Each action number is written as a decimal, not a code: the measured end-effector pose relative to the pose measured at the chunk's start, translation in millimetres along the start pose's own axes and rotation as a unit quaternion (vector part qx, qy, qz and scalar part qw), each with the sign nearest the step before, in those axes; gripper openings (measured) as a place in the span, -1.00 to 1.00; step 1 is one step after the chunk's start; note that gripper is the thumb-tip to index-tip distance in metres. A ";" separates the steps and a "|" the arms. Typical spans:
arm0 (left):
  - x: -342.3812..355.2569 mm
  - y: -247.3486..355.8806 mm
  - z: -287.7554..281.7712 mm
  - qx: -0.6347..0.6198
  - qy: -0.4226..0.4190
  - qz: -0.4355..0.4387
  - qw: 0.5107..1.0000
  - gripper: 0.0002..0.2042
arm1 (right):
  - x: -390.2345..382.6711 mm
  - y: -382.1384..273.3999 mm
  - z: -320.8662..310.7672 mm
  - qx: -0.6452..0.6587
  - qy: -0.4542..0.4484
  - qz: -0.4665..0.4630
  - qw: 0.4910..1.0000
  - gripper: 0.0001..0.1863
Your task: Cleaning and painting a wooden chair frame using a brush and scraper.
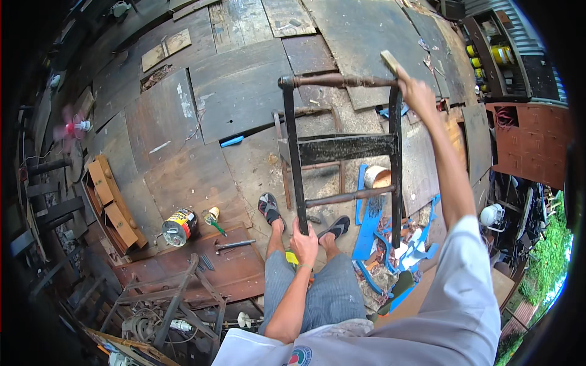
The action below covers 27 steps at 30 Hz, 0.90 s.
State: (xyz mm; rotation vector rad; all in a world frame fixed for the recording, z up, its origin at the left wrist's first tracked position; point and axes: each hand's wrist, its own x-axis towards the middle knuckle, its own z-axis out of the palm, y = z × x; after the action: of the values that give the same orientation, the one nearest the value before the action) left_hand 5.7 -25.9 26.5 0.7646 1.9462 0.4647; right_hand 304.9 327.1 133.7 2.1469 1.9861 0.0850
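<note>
On a floor of worn, dark wooden boards, a person seated above two sandalled feet steadies a dark, half-stripped wooden chair frame that stands upright between the knees, its turned top rail farthest from the camera. The left hand is closed around the lower end of the frame's left upright, fingers wrapped tight just above the lap. The right hand, arm stretched out in a white sleeve, is clenched on a pale wooden-handled brush at the frame's upper right corner, where the top rail meets the right upright; the working end of the tool is too small to make out. Just right of the frame a small pale tub sits beside broken blue painted wooden slats lying on the boards. Left of the feet stand a round metal tin with a yellow label and a small green-handled tool, near the edge of a reddish-brown board. Well to the left rests a shallow wooden tray of cardboard boxes.
</note>
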 end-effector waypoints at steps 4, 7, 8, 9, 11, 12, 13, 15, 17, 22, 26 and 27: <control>7.8 -17.0 -4.7 0.009 0.035 0.000 0.999 -0.59 | 22.5 -9.6 -33.4 -0.026 -0.001 -0.022 0.999 -0.56; 9.9 -25.7 -18.1 0.022 0.040 -0.007 0.999 -0.59 | -14.7 -18.0 -74.0 -0.004 0.010 -0.101 0.995 -0.56; 6.3 -30.1 -18.3 0.029 0.055 0.004 0.998 -0.60 | -23.7 -27.2 -75.2 0.000 0.006 -0.108 0.994 -0.56; 5.0 -25.2 -17.4 0.027 0.053 0.001 0.998 -0.60 | -30.1 -33.1 -78.1 -0.029 -0.056 -0.079 0.995 -0.55; 3.7 -17.3 -21.1 0.007 0.014 -0.047 0.999 -0.60 | -23.6 -37.1 -47.5 -0.091 -0.102 -0.056 0.989 -0.57; 2.8 -22.7 -8.4 -0.031 0.029 0.031 0.999 -0.59 | -0.6 -23.2 -31.1 -0.116 -0.074 -0.072 0.988 -0.58; -1.8 -3.8 -0.7 -0.011 0.012 0.001 1.000 -0.65 | 25.7 -5.1 -16.5 -0.141 -0.050 -0.089 0.985 -0.59; -0.2 -13.3 1.3 -0.016 0.021 -0.004 1.000 -0.64 | 58.9 -4.9 -14.0 -0.156 -0.054 -0.098 0.981 -0.59; 6.8 -9.6 -1.9 -0.013 0.020 -0.007 1.000 -0.62 | 64.4 -13.6 -27.1 -0.166 -0.061 -0.116 0.977 -0.59; 7.0 -16.7 -22.2 -0.015 0.048 -0.015 0.999 -0.61 | -16.6 -44.9 -59.1 -0.101 -0.081 -0.060 0.990 -0.62; -1.4 -3.1 -8.7 -0.024 -0.006 -0.021 0.999 -0.61 | 35.2 28.6 10.1 -0.095 -0.058 -0.025 0.993 -0.67; 3.8 -6.0 -3.1 -0.025 -0.015 -0.012 0.999 -0.61 | 53.1 49.8 17.1 -0.110 -0.101 -0.020 0.989 -0.67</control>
State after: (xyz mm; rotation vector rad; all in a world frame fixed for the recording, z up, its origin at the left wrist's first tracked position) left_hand -0.3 -27.7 21.8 0.7117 1.9064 0.4832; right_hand 361.4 374.4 121.2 1.8979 1.8120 0.0750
